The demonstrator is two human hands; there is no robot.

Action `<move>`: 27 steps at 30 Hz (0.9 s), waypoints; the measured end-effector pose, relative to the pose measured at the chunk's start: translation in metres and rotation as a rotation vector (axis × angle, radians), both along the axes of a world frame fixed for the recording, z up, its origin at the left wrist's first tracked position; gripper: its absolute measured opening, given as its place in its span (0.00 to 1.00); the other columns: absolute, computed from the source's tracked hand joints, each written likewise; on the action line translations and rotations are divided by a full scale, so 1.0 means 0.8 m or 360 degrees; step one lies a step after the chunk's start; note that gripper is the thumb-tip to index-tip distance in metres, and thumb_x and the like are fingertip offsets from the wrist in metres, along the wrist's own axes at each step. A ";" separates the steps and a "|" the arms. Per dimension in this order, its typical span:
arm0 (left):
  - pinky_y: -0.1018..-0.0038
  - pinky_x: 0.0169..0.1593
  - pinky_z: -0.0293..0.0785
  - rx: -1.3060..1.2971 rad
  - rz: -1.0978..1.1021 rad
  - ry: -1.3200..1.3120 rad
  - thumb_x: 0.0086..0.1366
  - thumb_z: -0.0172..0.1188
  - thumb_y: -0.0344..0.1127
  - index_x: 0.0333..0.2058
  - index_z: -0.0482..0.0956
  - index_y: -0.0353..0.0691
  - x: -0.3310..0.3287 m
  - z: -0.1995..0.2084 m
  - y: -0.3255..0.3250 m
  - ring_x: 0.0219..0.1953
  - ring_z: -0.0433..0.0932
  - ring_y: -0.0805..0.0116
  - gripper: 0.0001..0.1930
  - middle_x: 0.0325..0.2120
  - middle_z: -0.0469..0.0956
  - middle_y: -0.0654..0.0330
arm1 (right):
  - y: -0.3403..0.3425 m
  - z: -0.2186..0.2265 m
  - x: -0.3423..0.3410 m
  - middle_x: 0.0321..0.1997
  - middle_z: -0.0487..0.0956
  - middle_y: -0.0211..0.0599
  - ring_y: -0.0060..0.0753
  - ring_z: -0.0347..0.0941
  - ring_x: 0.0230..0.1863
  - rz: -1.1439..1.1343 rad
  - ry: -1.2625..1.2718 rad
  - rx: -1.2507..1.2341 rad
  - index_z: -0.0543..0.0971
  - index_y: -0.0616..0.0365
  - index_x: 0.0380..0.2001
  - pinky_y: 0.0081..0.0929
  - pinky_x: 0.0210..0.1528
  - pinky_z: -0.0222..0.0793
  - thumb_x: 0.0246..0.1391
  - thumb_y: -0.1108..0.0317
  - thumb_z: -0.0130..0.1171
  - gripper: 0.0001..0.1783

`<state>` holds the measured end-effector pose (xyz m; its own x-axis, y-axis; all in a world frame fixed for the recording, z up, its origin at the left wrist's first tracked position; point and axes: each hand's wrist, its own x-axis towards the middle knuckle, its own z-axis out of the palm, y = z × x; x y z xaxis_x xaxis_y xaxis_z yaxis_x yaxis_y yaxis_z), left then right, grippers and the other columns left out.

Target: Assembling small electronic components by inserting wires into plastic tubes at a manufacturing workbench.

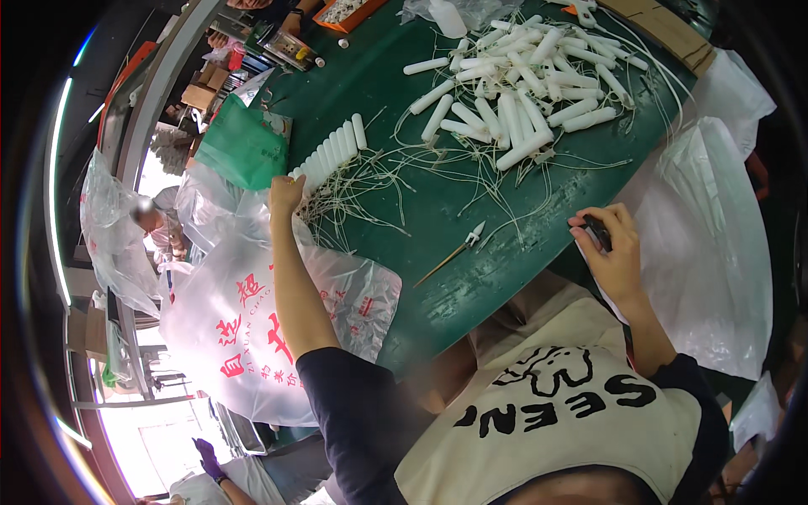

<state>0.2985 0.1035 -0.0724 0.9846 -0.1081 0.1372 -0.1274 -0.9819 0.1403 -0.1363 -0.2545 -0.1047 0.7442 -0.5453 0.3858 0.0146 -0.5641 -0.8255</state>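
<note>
My left hand point(287, 195) reaches to the near-left end of a neat row of white tubes point(335, 149). Its fingers are closed at the last tube, which the hand partly covers. Thin pale cords trail from the row across the green table. At the table's right edge, my right hand point(613, 250) curls round a small black object point(598, 233), mostly hidden by the fingers. Between the hands lies a thin brown pointed stick point(443, 265) beside a small white pointed piece point(475, 233). A large heap of similar white corded tubes point(539, 80) covers the far side.
A clear plastic bag with red print point(252, 337) hangs over the table's left edge, below a green bag point(244, 145). White plastic sheeting point(707, 252) drapes at right. A jar point(286, 46), a white bottle point(447, 18) and an orange box point(349, 13) stand far back. Other people are nearby.
</note>
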 end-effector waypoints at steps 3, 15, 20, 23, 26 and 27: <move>0.63 0.41 0.71 -0.0001 -0.0268 -0.0168 0.51 0.61 0.51 0.35 0.75 0.36 -0.042 0.017 -0.040 0.37 0.77 0.50 0.23 0.32 0.78 0.48 | 0.005 0.002 0.000 0.29 0.73 0.34 0.26 0.69 0.26 0.0033 0.0056 0.0103 0.77 0.60 0.32 0.19 0.29 0.65 0.42 0.76 0.62 0.10; 0.69 0.29 0.70 -0.0174 -0.1475 -0.0105 0.55 0.58 0.35 0.38 0.77 0.46 -0.195 0.032 -0.291 0.26 0.77 0.61 0.10 0.22 0.78 0.58 | 0.014 0.005 -0.005 0.27 0.75 0.35 0.33 0.69 0.30 0.0129 -0.0195 -0.0207 0.77 0.59 0.30 0.25 0.30 0.66 0.40 0.75 0.64 0.10; 0.67 0.29 0.71 0.0158 -0.1837 -0.0395 0.54 0.55 0.31 0.37 0.76 0.50 -0.194 0.011 -0.315 0.27 0.77 0.58 0.11 0.23 0.77 0.60 | 0.015 0.009 -0.013 0.27 0.75 0.35 0.34 0.70 0.31 0.0118 -0.0150 -0.0219 0.77 0.60 0.30 0.25 0.31 0.66 0.40 0.75 0.64 0.10; 0.67 0.28 0.71 0.0327 -0.1824 -0.0552 0.54 0.56 0.33 0.36 0.74 0.51 -0.194 0.007 -0.309 0.26 0.76 0.59 0.09 0.22 0.76 0.61 | 0.014 0.006 -0.015 0.27 0.75 0.36 0.34 0.70 0.30 0.0138 -0.0173 -0.0207 0.77 0.60 0.30 0.26 0.31 0.65 0.40 0.75 0.64 0.10; 0.68 0.25 0.71 0.0406 -0.1839 -0.0734 0.54 0.57 0.35 0.35 0.72 0.50 -0.201 0.015 -0.297 0.23 0.76 0.61 0.09 0.20 0.74 0.63 | 0.017 0.009 -0.017 0.27 0.75 0.36 0.35 0.70 0.30 0.0173 -0.0182 -0.0187 0.77 0.60 0.30 0.26 0.31 0.65 0.40 0.75 0.64 0.10; 0.68 0.24 0.71 0.0392 -0.1797 -0.0797 0.54 0.57 0.35 0.36 0.73 0.50 -0.205 0.020 -0.292 0.23 0.76 0.61 0.09 0.20 0.74 0.63 | 0.018 0.012 -0.017 0.27 0.75 0.37 0.35 0.70 0.30 0.0193 -0.0182 -0.0176 0.77 0.60 0.30 0.26 0.31 0.65 0.40 0.74 0.64 0.10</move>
<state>0.1345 -0.1302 -0.0567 0.1726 -0.9299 0.3248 -0.8975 -0.2843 -0.3372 -0.1500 -0.2401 -0.0955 0.7498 -0.4041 0.5240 0.1778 -0.6398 -0.7477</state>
